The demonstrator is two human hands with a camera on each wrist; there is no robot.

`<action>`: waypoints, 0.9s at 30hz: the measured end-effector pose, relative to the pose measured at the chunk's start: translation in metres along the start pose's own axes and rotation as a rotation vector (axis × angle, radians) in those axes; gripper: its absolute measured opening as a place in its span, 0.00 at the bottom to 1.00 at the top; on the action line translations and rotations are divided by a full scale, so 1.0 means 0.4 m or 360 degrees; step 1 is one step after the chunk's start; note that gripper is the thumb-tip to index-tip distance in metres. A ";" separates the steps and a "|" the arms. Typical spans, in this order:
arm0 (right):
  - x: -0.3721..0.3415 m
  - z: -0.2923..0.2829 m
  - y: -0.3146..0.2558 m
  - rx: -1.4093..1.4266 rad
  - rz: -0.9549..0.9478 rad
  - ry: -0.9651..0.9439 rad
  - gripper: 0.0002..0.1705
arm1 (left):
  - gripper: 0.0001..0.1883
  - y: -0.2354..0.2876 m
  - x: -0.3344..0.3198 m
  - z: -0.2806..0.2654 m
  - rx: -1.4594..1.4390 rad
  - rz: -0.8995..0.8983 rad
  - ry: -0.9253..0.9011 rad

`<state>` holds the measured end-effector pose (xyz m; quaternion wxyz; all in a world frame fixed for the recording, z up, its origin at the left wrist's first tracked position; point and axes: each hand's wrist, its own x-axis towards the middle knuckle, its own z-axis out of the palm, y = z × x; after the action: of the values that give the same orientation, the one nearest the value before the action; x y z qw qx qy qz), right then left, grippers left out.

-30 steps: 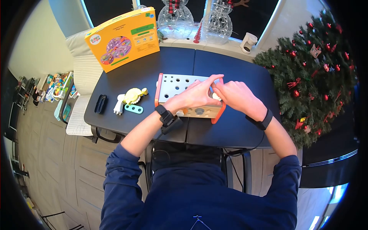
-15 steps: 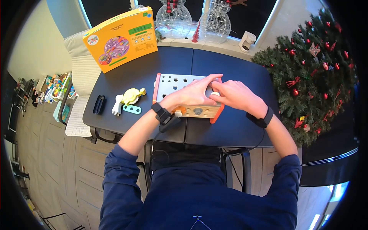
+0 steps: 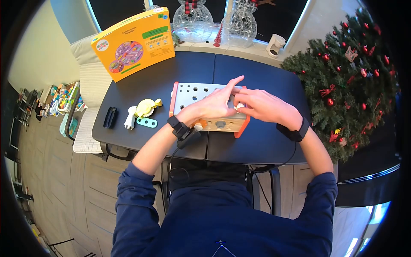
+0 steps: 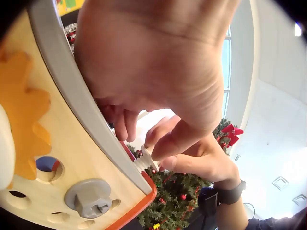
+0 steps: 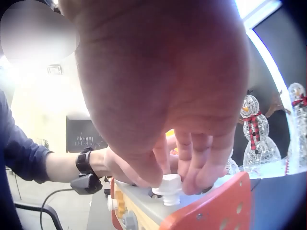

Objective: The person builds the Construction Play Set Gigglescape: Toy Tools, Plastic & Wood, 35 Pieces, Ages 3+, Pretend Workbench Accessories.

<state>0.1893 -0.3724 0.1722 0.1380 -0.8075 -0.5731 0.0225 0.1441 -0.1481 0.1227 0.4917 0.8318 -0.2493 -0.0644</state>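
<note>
A toy workbench point(image 3: 201, 96) with a grey, holed top, wooden front and orange-red ends stands on the dark table. At the top's right end my right hand point(image 3: 267, 106) pinches a white toy bolt point(image 5: 169, 187) by its head, thumb on one side and fingers on the other. My left hand point(image 3: 214, 104) lies across the bench top, its index finger stretched toward the far side. In the left wrist view its thumb point(image 4: 168, 145) comes right up to the bolt. An orange gear point(image 4: 24, 115) and a grey bolt point(image 4: 88, 197) sit on the bench front.
Left of the bench lie a yellow toy piece point(image 3: 147, 108), a white toy piece point(image 3: 130, 118), a teal holed strip point(image 3: 147, 122) and a black case point(image 3: 110, 118). A yellow box point(image 3: 135, 45) stands at the back left. A decorated tree point(image 3: 342, 85) rises beyond the right edge.
My right hand's fingers have shifted and turned about the white bolt. The left index finger now reaches out a little straighter. The bench has stayed in place.
</note>
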 end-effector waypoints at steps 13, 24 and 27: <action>0.022 -0.003 -0.038 -0.0287 0.0213 -0.0026 0.16 | 0.62 0.002 -0.003 0.019 0.0111 -0.0036 0.0073; 0.036 -0.003 -0.062 -0.0518 0.0534 -0.0275 0.15 | 0.61 -0.018 0.003 0.040 0.0245 0.0186 0.0169; 0.032 0.001 -0.064 -0.0600 0.0482 -0.0235 0.15 | 0.61 -0.002 -0.001 0.033 0.0166 0.0061 0.0111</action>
<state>0.1701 -0.3526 0.1799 -0.0624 -0.8918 -0.4481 -0.0054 0.1396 -0.1579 0.1154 0.4572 0.8531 -0.2511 -0.0128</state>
